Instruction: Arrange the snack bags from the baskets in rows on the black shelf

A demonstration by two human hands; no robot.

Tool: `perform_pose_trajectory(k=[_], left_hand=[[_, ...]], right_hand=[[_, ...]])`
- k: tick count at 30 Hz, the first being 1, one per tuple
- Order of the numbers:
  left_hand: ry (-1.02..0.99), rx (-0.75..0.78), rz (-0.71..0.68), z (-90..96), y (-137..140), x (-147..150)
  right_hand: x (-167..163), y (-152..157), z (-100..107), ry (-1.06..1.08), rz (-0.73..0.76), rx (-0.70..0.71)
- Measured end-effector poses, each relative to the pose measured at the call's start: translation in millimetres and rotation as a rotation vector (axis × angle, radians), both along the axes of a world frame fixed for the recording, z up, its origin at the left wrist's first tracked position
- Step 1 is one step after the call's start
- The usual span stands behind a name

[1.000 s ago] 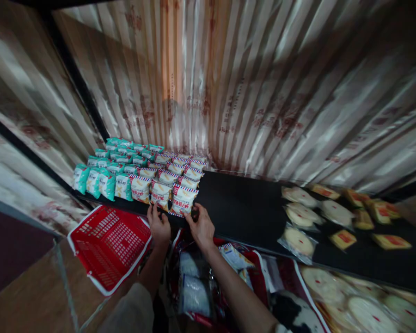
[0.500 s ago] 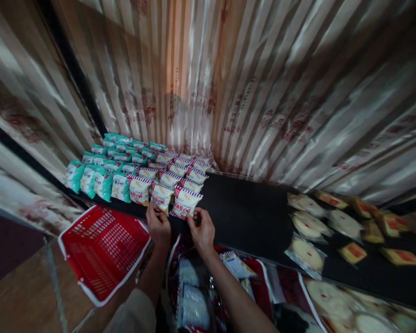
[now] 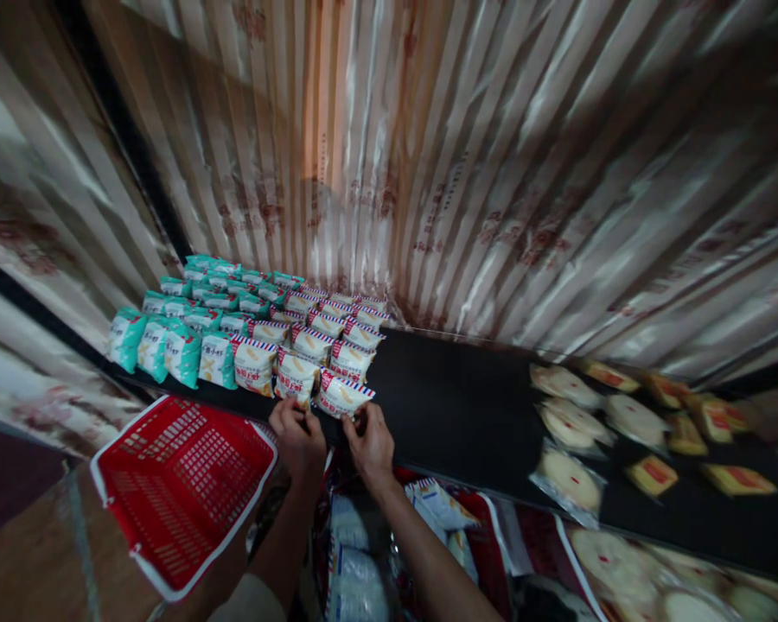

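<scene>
My right hand (image 3: pixel 371 442) pinches the lower right corner of a white snack bag (image 3: pixel 343 396) with a red and blue striped top edge, at the front right end of the rows. That bag leans back against the one behind it. Close beside it, my left hand (image 3: pixel 298 436) is closed, its fingers curled at the bottom edge of the neighbouring white snack bag (image 3: pixel 296 376); its fingertips are partly hidden. Both bags stand at the front edge of a long black shelf (image 3: pixel 447 406). More white bags are lined up behind, with several teal snack bags (image 3: pixel 216 358) to the left.
Below the shelf at left hangs or stands a red plastic basket (image 3: pixel 188 484). Another container under my arms holds packaged bags (image 3: pixel 360 553). Wrapped round white discs (image 3: pixel 567 479) and yellow packs (image 3: pixel 652 475) lie on the shelf's right part. A pleated curtain (image 3: pixel 376 155) backs the shelf.
The front right white bag has tipped back from a more upright stance. Both hands are lower against the bags, still close to them. The view has shifted slightly.
</scene>
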State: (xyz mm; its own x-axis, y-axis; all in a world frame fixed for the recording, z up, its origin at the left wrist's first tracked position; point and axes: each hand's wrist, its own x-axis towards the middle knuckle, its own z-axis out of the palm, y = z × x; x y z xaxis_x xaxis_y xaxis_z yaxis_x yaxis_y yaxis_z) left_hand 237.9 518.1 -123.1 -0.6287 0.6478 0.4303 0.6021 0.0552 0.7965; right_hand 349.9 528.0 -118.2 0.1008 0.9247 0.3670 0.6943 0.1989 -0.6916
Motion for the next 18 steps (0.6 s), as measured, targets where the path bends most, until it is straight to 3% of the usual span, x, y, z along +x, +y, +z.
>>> perform_pose_trajectory(k=[6,9,12,18], left_hand=[[0.042,-0.02,-0.202,9.7,-12,25],[0.019,-0.017,-0.206,10.7,-9,26],[-0.022,-0.006,-0.188,8.9,-5,25],[-0.081,-0.03,-0.171,7.6,-3,27]], right_hand=[[7,-2,4,0.042,0.096,0.015],[14,-3,5,0.129,0.14,0.055],[22,9,5,0.213,0.071,0.06],[24,52,2,0.323,0.053,-0.108]])
